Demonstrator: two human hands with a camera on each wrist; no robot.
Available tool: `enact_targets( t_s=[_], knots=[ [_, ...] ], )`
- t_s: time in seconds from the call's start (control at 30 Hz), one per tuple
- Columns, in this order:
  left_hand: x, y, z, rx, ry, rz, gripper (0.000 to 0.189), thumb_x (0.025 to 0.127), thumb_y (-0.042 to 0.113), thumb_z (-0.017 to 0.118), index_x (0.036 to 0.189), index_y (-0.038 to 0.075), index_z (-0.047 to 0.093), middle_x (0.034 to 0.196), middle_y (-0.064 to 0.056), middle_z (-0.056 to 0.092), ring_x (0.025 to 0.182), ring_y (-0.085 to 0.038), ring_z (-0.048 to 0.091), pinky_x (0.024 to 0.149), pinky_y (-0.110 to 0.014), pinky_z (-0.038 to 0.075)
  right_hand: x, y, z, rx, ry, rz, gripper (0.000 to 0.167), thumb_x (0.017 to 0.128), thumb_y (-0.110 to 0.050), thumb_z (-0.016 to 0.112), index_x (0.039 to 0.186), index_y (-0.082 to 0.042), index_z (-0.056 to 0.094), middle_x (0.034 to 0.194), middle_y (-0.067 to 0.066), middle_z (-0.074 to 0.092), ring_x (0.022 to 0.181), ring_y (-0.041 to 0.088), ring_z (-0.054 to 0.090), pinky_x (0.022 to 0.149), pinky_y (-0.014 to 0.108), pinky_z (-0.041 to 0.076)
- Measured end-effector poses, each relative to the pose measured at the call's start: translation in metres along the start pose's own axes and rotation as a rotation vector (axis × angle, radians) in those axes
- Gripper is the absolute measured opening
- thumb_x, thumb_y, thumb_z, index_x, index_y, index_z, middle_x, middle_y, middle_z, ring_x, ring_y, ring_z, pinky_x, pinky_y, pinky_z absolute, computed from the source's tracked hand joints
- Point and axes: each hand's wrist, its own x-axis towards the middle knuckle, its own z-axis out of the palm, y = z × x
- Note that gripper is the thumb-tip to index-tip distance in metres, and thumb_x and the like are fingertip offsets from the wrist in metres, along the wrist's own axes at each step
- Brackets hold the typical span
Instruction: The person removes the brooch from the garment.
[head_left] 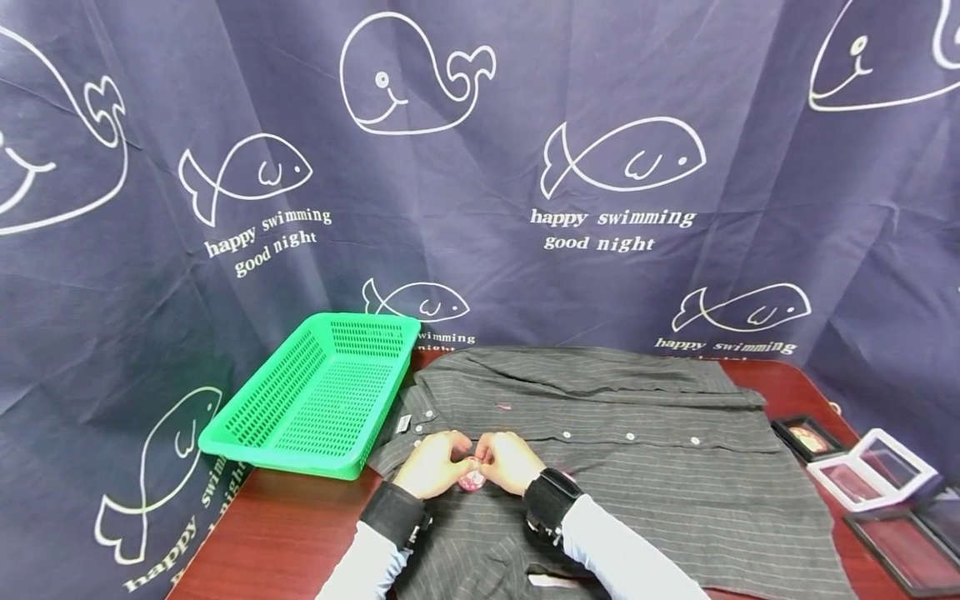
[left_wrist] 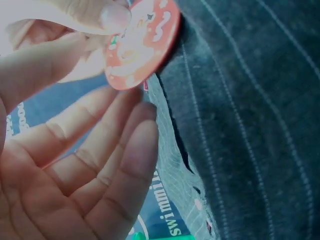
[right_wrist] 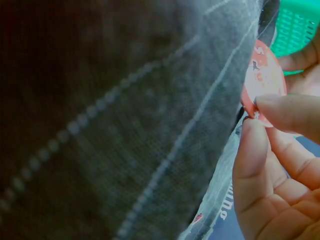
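Note:
A round red badge with a white pattern sits between my hands, against a dark grey pinstriped shirt spread on the table. My right hand pinches the badge's edge; in the right wrist view its thumb presses on the badge front, with the index finger just beneath. My left hand is at the opposite side of the badge. In the left wrist view its fingers are extended and loosely bent, fingertips right at the badge's lower rim. The badge's back is hidden.
A green plastic basket stands at the left. White shirt buttons run across the shirt's middle. To the right lie a black case, an open white case and an open black case. Behind hangs a blue curtain.

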Motion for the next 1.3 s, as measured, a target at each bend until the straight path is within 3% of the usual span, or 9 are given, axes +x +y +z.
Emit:
enact_targets(
  t_s=[0.13,0.3,0.73,0.93,1.13,1.3],
  knots=[
    [0.0,-0.004,0.004,-0.026,-0.008,0.017,0.005,0.079,0.013,0.074,0.081,0.01,0.071,0.076,0.0,0.07,0.07,-0.009,0.063,0.061,-0.022,0.047,-0.002,0.001,0.0,0.0,0.01,-0.015,0.009,0.072,-0.001,0.07,0.073,-0.007,0.063,0.066,0.002,0.065,0.059,0.005,0.051,0.055,0.021,0.041],
    [0.0,-0.009,0.007,-0.037,-0.007,0.017,0.006,0.078,0.01,0.074,0.076,0.012,0.068,0.071,0.004,0.068,0.062,-0.002,0.055,0.057,-0.018,0.043,-0.003,0.004,0.0,-0.004,0.035,-0.041,0.008,0.072,-0.003,0.07,0.073,-0.007,0.063,0.065,0.001,0.064,0.058,0.004,0.049,0.055,0.02,0.041],
    [-0.006,-0.01,0.008,-0.031,0.012,0.034,0.013,0.073,0.007,0.073,0.069,0.014,0.063,0.063,0.007,0.063,0.055,0.003,0.045,0.051,-0.017,0.037,-0.007,0.003,-0.005,0.047,0.023,-0.04,0.011,0.072,0.001,0.07,0.073,-0.007,0.061,0.064,0.001,0.064,0.056,-0.001,0.047,0.053,0.018,0.041],
    [-0.007,-0.011,0.007,-0.034,0.014,0.043,0.015,0.072,0.007,0.073,0.067,0.016,0.063,0.063,0.009,0.063,0.056,0.004,0.045,0.052,-0.016,0.037,-0.006,0.006,-0.016,0.135,-0.023,-0.027,0.009,0.08,-0.012,0.073,0.076,-0.009,0.065,0.065,-0.002,0.066,0.056,-0.006,0.047,0.054,0.016,0.042],
    [-0.008,-0.01,0.007,-0.023,0.019,0.047,0.017,0.072,0.006,0.074,0.067,0.017,0.061,0.063,0.01,0.06,0.057,0.004,0.045,0.053,-0.016,0.037,-0.01,0.013,-0.027,0.28,-0.008,0.002,0.015,0.086,-0.025,0.072,0.082,-0.011,0.069,0.073,0.0,0.068,0.06,-0.003,0.052,0.057,0.018,0.046],
    [-0.01,-0.008,0.009,0.007,0.047,0.075,0.02,0.07,0.005,0.075,0.066,0.017,0.06,0.064,0.01,0.059,0.059,0.002,0.047,0.054,-0.016,0.038,-0.011,0.017,-0.024,0.253,-0.028,-0.019,0.011,0.086,-0.019,0.071,0.086,-0.008,0.07,0.074,0.001,0.069,0.06,-0.005,0.052,0.058,0.017,0.046]
  ],
)
